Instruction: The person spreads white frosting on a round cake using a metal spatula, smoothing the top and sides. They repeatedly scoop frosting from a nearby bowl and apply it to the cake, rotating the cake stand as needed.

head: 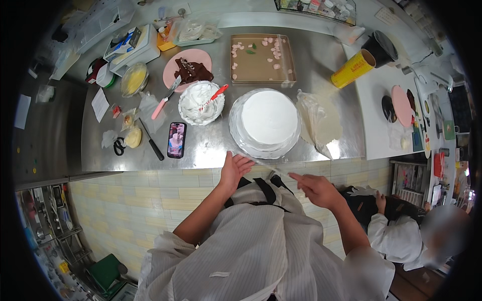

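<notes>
A thin, pale, flat strip-like tool [269,165] is pinched in my right hand [318,191], with the index finger extended along it. Its far end reaches over the table's front edge towards my left hand [232,171]. That hand is palm up with fingers apart; whether it touches the tool's tip cannot be made out. Just beyond both hands, a round cake covered in smooth white cream [269,116] sits on a clear, shiny round stand [241,145]. To its left is a bowl of white cream [192,101] with a red-handled spatula [219,92] in it.
On the steel table [205,145] lie a phone [176,140], a black-handled knife [152,145] and black scissors [119,146]. A tray with pink petal-like pieces [260,56] stands behind the cake, a plastic piping bag [316,120] to its right. Another person [399,233] is at right.
</notes>
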Tool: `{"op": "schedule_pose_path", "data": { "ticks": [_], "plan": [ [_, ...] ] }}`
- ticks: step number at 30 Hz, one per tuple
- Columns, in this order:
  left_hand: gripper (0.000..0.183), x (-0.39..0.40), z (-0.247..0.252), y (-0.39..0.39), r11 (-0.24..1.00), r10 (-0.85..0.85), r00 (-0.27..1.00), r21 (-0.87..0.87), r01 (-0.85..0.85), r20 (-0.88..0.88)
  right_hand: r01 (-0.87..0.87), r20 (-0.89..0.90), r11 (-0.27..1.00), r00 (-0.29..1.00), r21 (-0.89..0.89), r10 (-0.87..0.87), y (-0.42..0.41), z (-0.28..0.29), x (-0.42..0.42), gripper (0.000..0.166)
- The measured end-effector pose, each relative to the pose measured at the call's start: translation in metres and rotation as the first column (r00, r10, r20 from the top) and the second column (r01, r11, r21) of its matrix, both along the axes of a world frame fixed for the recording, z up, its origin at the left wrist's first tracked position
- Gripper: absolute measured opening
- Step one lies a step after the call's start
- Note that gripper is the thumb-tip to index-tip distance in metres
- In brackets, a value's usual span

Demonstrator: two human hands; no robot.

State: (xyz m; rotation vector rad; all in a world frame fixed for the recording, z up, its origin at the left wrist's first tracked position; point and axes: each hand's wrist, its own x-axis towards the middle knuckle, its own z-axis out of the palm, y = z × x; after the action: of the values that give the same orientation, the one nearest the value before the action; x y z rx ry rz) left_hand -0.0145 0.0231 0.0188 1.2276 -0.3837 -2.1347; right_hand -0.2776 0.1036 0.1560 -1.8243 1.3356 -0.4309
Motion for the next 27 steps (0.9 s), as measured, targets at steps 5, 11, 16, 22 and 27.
{"op": "schedule_pose_path", "data": {
  "ticks": [5,11,16,22,27],
  "plan": [
    [0.075,0.006,-0.015,0.006,0.999,0.046,0.997,-0.004,-0.046,-0.063,-0.103,0.354,0.842,0.929,0.529,-0.108,0.009,-0.010,0.014,0.027],
    [0.069,0.029,-0.038,-0.007,0.974,0.218,0.950,0.109,-0.197,-0.225,-0.251,0.554,0.713,0.802,0.655,-0.226,-0.002,-0.025,0.052,0.029],
    [0.066,0.086,-0.037,-0.068,0.851,0.497,0.828,-0.042,-0.523,-0.258,-0.015,0.437,0.755,0.822,0.656,-0.364,-0.019,-0.056,0.100,0.023],
    [0.063,0.136,-0.039,-0.106,0.896,0.426,0.901,-0.103,-0.433,-0.082,0.247,-0.001,0.957,0.968,-0.154,-0.250,-0.048,-0.072,0.176,0.039],
    [0.062,0.152,-0.039,-0.108,0.922,0.374,0.922,-0.069,-0.381,-0.097,0.328,-0.102,0.895,0.922,-0.302,-0.372,-0.085,-0.109,0.223,0.043]
  ]
}}
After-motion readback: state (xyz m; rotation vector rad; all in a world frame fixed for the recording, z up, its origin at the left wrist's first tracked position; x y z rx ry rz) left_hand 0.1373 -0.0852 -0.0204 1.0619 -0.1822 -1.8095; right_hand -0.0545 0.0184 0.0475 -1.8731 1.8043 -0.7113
